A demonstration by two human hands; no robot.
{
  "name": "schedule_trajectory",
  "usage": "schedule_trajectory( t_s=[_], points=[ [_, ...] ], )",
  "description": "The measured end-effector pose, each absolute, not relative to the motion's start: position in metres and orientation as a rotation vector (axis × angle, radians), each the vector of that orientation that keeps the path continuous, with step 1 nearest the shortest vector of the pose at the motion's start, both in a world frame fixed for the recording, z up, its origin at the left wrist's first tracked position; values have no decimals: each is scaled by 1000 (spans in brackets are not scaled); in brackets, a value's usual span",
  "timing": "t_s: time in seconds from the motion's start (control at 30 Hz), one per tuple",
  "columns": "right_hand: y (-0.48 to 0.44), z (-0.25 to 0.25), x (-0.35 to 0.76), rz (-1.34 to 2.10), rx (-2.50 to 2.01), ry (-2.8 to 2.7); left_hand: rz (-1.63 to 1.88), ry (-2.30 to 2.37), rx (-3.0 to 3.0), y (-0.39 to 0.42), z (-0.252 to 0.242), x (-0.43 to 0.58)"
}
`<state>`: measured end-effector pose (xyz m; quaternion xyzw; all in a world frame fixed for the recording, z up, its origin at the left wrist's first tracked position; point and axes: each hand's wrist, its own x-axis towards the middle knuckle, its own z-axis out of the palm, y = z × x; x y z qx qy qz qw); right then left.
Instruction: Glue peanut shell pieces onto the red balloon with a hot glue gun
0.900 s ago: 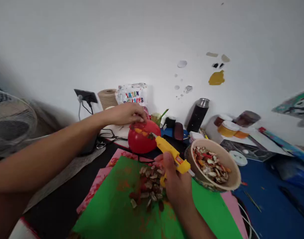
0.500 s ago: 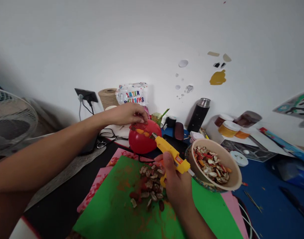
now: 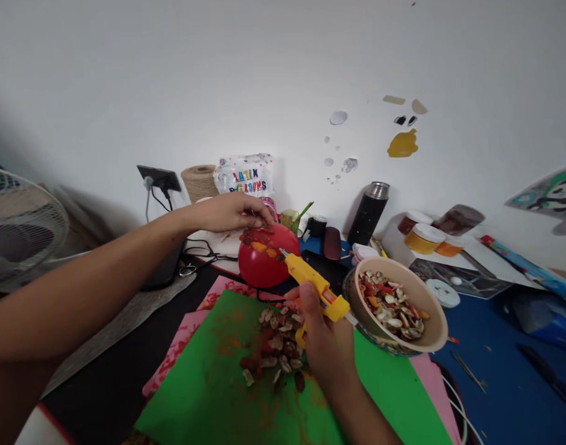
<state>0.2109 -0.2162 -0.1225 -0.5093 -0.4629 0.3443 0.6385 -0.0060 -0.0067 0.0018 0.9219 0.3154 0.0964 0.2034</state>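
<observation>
My right hand [image 3: 327,346] is closed around a yellow glue gun [image 3: 313,284], whose tip touches the top of a red balloon [image 3: 264,262]. Orange and dark shell pieces are stuck on the balloon's top. My left hand [image 3: 232,213] reaches over from the left and its fingers pinch at the balloon's top, on a small piece I cannot make out. A pile of painted shells [image 3: 276,349] lies on a green sheet [image 3: 209,395] just left of my right hand. A tan bowl [image 3: 431,337] full of shell pieces stands to the right.
Along the wall stand a twine spool [image 3: 199,180], a balloon packet [image 3: 243,176], a black flask [image 3: 369,213] and paint jars [image 3: 422,238]. A fan [image 3: 18,222] is at the far left. Scissors [image 3: 193,266] and cables lie behind the pink sheet [image 3: 181,343].
The glue gun's tip has slid slightly left along the balloon's top. My left hand stays pinched there; the view shifted a little.
</observation>
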Motion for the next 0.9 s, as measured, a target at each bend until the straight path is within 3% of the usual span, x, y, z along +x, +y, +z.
schedule_trajectory(
  t_s=[0.9],
  points=[
    [-218, -120, 210, 807, -1183, -1085, 426, 1037, 2602, -12, -12, -4]
  ],
)
